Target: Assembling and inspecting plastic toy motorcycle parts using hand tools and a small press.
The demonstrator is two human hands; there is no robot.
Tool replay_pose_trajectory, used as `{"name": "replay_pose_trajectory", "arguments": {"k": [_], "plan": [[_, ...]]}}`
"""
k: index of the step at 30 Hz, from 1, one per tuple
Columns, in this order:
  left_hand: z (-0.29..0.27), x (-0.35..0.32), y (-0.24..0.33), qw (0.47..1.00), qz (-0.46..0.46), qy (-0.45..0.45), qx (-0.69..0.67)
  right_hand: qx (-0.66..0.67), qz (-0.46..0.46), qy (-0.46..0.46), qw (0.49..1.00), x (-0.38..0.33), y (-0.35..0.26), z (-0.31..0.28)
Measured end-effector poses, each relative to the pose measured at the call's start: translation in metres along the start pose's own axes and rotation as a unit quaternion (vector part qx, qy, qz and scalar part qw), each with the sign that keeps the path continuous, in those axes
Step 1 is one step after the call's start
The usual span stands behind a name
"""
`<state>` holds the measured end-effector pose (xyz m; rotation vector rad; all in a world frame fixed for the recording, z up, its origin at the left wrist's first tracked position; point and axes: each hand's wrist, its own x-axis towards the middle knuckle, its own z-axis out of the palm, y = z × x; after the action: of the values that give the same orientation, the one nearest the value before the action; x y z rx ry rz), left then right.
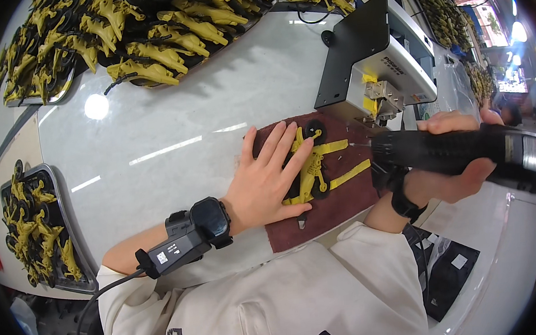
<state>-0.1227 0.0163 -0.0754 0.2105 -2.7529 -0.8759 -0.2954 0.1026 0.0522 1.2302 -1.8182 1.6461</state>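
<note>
My left hand (pixel 260 184) lies flat with its fingers spread, pressing on a yellow toy motorcycle (pixel 310 175) with black wheels. The toy rests on a dark red cloth (pixel 340 209), partly hidden under my fingers. Two flat yellow strips (pixel 351 174) stretch across the cloth to the right of it. My right hand (pixel 452 181) is wrapped round a black electric screwdriver (pixel 430 152), held roughly level. Its thin bit points left, close to the end of the upper strip; whether it touches anything I cannot tell. A small grey piece (pixel 302 221) lies by my left thumb.
A grey and black box-shaped machine (pixel 392 63) with a metal block in front stands just beyond the screwdriver. Many yellow toy motorcycles (pixel 170 43) are heaped at the far left. A metal tray (pixel 76 245) at the left holds more. Black flat packages (pixel 452 272) lie lower right.
</note>
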Motion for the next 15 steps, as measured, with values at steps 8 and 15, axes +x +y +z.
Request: {"name": "replay_pose_trajectory", "arguments": {"k": [8, 15], "plan": [[0.000, 0.000, 0.000, 1.000, 0.002, 0.001, -0.003, 0.046, -0.006, -0.078, 0.996, -0.019, 0.016, 0.019], [0.002, -0.001, -0.001, 1.000, 0.003, 0.006, -0.007, 0.087, 0.028, -0.025, 0.995, -0.027, 0.036, 0.044]]}}
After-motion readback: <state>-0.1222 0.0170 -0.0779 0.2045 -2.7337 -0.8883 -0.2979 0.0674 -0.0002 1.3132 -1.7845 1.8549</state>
